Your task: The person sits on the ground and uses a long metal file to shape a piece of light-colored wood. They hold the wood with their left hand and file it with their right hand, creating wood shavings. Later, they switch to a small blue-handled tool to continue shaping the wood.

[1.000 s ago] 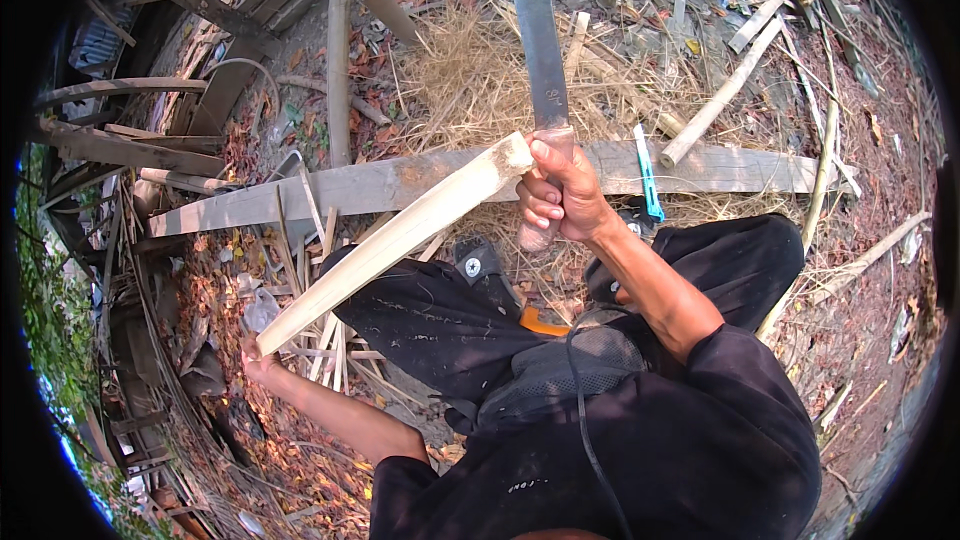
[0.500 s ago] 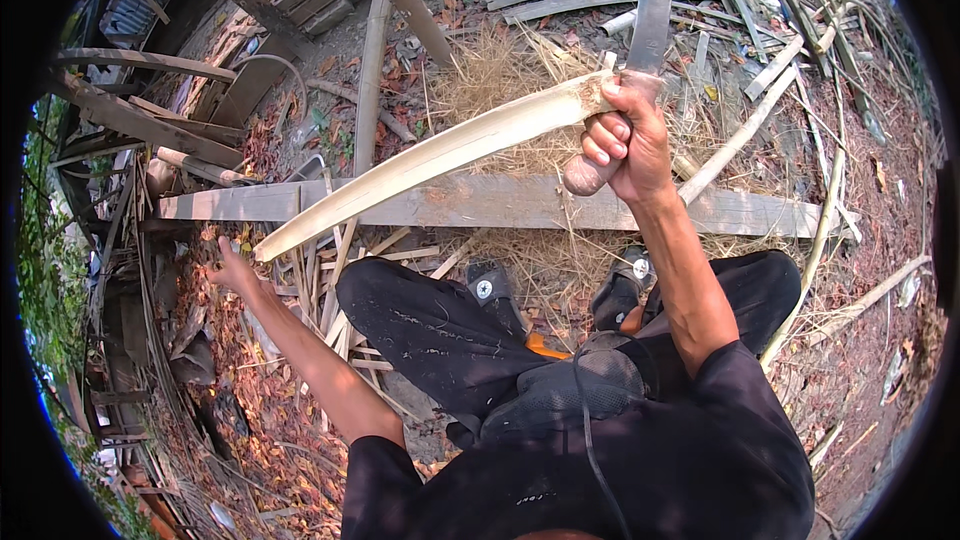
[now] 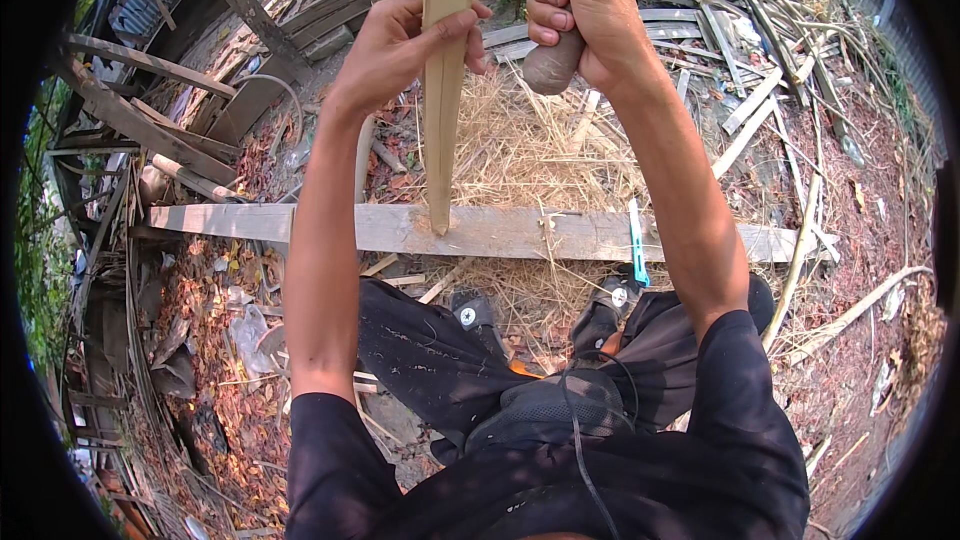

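Pale, matt bamboo stake [image 3: 441, 90], smooth-faced, stands on a rough grey wooden plank [image 3: 500, 232]; dry straw [image 3: 520, 140] behind the plank; tool handle [image 3: 552, 65] dull, worn wood.

Pale tan bamboo stake [image 3: 441, 90], weathered grey plank [image 3: 500, 232], rust-red leaf litter [image 3: 215, 290], black trousers [image 3: 430, 360].

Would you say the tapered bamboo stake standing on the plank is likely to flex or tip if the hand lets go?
The bamboo stake looks stiff: it stands straight under the left hand. It would probably topple if released, since only its narrow tip rests on the plank. Its thin, split form suggests it is light.
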A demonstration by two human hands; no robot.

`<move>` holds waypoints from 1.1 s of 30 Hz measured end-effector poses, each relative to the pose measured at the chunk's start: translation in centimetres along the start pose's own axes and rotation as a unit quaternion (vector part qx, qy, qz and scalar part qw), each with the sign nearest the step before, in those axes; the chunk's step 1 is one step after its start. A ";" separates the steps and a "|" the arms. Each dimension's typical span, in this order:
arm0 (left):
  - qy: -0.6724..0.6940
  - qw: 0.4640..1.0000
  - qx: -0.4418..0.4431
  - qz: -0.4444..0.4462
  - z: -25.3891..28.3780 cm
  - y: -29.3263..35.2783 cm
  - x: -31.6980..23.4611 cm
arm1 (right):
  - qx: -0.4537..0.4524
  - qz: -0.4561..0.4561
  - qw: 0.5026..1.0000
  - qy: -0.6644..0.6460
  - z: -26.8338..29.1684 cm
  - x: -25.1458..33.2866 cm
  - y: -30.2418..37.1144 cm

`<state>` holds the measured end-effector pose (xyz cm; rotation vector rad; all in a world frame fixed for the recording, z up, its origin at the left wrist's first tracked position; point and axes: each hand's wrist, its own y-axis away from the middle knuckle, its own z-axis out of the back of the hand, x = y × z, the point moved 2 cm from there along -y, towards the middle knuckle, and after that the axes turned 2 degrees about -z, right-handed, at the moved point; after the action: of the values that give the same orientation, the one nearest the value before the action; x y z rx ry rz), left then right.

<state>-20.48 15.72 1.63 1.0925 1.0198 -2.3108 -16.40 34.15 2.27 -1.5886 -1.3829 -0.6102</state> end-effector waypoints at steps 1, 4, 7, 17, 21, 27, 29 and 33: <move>-0.025 0.997 -0.067 -0.024 0.9 0.8 -0.8 | -0.023 0.002 1.000 0.012 0.4 -0.5 0.8; 0.032 0.955 -0.281 -0.085 4.9 4.0 -2.2 | -0.088 -0.042 0.994 0.055 2.8 -4.7 4.2; 0.094 0.912 -0.384 -0.109 6.0 8.1 -4.6 | -0.111 -0.122 0.980 0.110 6.9 -11.7 8.9; -0.068 0.859 -0.473 -0.182 1.5 14.5 -3.8 | -0.067 -0.276 0.883 0.375 10.2 -26.3 18.2; -0.162 0.809 -0.547 -0.140 0.4 15.5 -2.7 | 0.021 -0.298 0.846 0.441 8.0 -26.7 19.6; -0.202 0.764 -0.599 -0.128 -0.4 16.3 -3.1 | 0.102 -0.352 0.804 0.468 7.6 -29.4 21.8; -0.192 0.750 -0.618 -0.139 -0.4 16.8 -3.3 | 0.093 -0.321 0.825 0.456 7.4 -29.3 21.4; -0.032 0.768 -0.624 -0.141 0.6 17.6 -3.2 | 0.035 -0.276 0.846 0.454 5.2 -25.4 17.3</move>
<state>-8.16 3.78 -3.49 0.2683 2.2500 -1.1909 -7.33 26.86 -26.65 -0.6091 -1.0531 -1.4136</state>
